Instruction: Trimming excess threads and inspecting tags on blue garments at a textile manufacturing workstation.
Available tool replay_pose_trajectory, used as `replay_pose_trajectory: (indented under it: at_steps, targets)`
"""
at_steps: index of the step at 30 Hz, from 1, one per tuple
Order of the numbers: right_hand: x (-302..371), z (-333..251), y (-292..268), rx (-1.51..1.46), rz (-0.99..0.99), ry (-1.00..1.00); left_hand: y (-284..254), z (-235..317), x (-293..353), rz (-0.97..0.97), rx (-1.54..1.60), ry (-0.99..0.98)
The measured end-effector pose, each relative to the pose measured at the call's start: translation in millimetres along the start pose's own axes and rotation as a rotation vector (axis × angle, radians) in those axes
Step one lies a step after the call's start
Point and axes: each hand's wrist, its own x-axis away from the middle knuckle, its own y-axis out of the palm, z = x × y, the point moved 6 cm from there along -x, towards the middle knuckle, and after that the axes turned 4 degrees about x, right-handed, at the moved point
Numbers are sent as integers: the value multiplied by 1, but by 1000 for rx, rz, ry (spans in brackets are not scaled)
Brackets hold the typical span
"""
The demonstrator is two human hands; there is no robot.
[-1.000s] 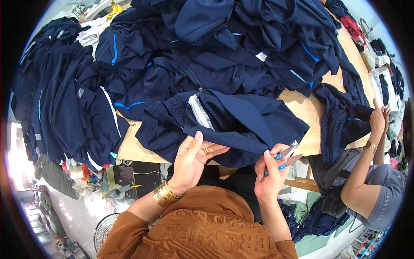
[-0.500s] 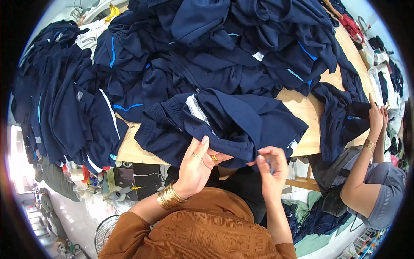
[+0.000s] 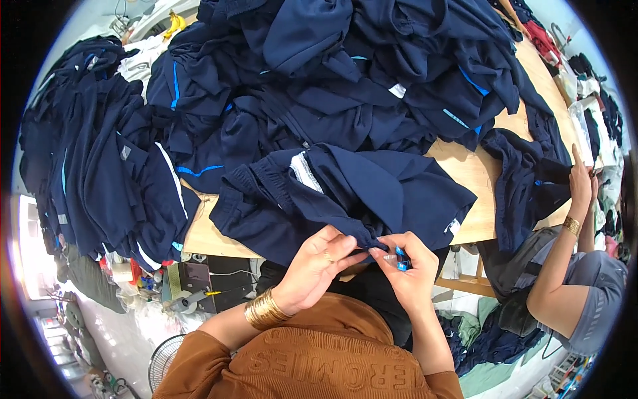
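A navy pair of trousers (image 3: 412,193) with a gathered elastic waistband lies spread on the table in front of me. A white strip shows inside its opening, and a small white label sits at its right corner. My left hand (image 3: 319,263), with gold bangles at the wrist, pinches the near edge of the cloth. Close against it, my right hand (image 3: 415,269) is closed at the same edge. A small blue-and-metallic tool (image 3: 401,259) is tucked in its fingers, mostly hidden, so its exact kind is unclear.
Heaped navy garments (image 3: 319,100) cover the far side of the wooden table (image 3: 216,233), with another pile (image 3: 100,159) at left. On the right, a co-worker's hand (image 3: 580,179) touches a navy garment (image 3: 525,186). A fan (image 3: 163,359) stands low at left; bananas (image 3: 175,24) lie far back.
My right hand has moved left and closed at the cloth edge beside my left fingers. My left hand has turned and now pinches the edge; the blue tool shows more clearly.
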Motion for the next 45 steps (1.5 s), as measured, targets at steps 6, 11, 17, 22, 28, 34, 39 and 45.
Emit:
replay_pose_trajectory:
  at_steps: [6,11,17,22,28,34,39,45]
  targets:
    - [2,-2,-9,83,23,-72,2,6,-5,38,-71,106]
    - [3,-2,-17,139,9,-34,1,-1,-5,-13,-122,-25]
    - [8,3,-25,161,23,-109,13,-9,-9,-36,-103,-67]
    - [11,2,-34,220,71,-132,19,-22,-11,-28,-172,-205]
    - [12,8,-36,247,21,-117,12,-17,-14,-28,-345,-51]
    - [4,-7,-47,297,21,-100,23,1,-10,-84,-589,214]
    - [9,-7,-45,381,-11,-194,23,7,-9,-91,-658,240]
    - [4,-11,-39,399,7,-243,25,8,-8,-128,-699,277]
